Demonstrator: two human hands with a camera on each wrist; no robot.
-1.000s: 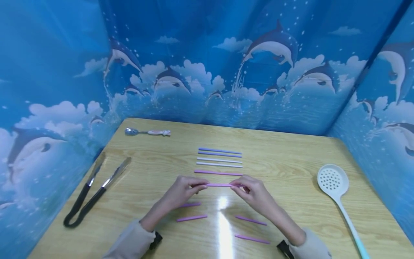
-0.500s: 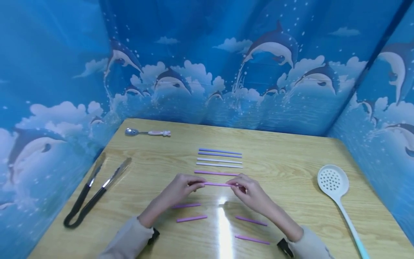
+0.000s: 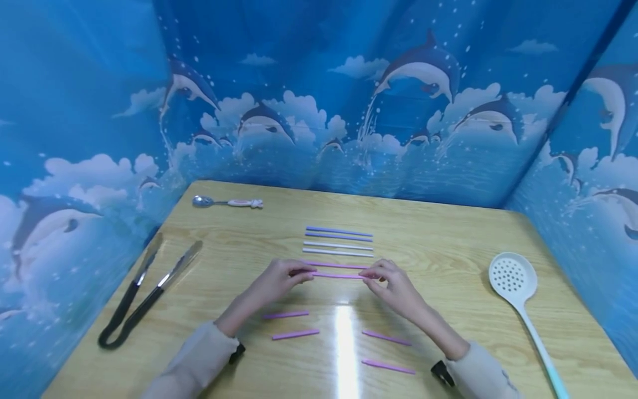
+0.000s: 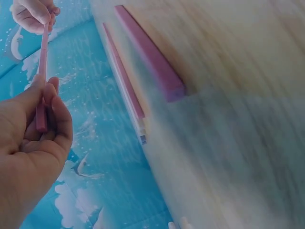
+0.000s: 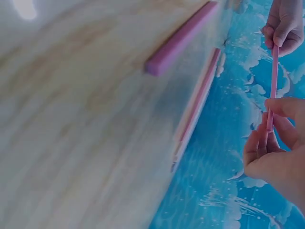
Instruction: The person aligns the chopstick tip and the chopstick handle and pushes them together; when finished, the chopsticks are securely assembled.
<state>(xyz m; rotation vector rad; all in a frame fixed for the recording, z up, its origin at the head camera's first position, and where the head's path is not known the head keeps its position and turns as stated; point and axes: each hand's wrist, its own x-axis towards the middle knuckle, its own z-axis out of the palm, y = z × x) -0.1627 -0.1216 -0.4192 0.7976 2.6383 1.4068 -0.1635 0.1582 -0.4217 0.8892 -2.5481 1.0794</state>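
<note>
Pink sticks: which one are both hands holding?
The pink stick spanning from the left hand to the right hand. It alone is pinched near both ends; the other five pink sticks lie on the table.

Wood-grain table (image 3: 438, 235): tongs (image 3: 145, 308), nine o'clock; spoon (image 3: 238, 203), ten; blue sticks (image 3: 339, 231) (two), white sticks (image 3: 339, 245) (two), pink stick (image 3: 334, 265), twelve; skimmer (image 3: 513, 275), three; short purple sticks (image 3: 296, 335) (four), around six.

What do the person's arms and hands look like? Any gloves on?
No gloves: the left hand and right hand are bare. The left sleeve and right sleeve are light greyish-beige. A small black piece shows by each cuff; I can't tell what it is.
</note>
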